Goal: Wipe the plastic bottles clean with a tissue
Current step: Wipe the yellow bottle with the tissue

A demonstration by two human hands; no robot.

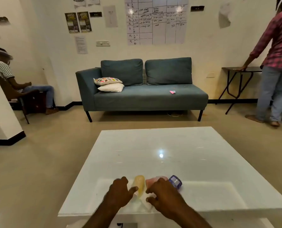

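Note:
Three small plastic bottles lie side by side near the front edge of the white table (202,162): a yellow bottle (139,184), a pink bottle (153,180) and a purple-blue bottle (175,181). My left hand (120,192) hovers just left of the yellow bottle, fingers spread, its thumb at the bottle's side. My right hand (164,192) lies over the near part of the pink bottle with its fingers curled downward. Something pale shows between its thumb and forefinger; I cannot tell whether it is a tissue or the table.
A blue sofa (142,96) with cushions stands beyond the table. One person (9,76) sits on a chair at the left. Another person (278,63) stands at the right beside a dark folding table (235,69). Bare floor surrounds the table.

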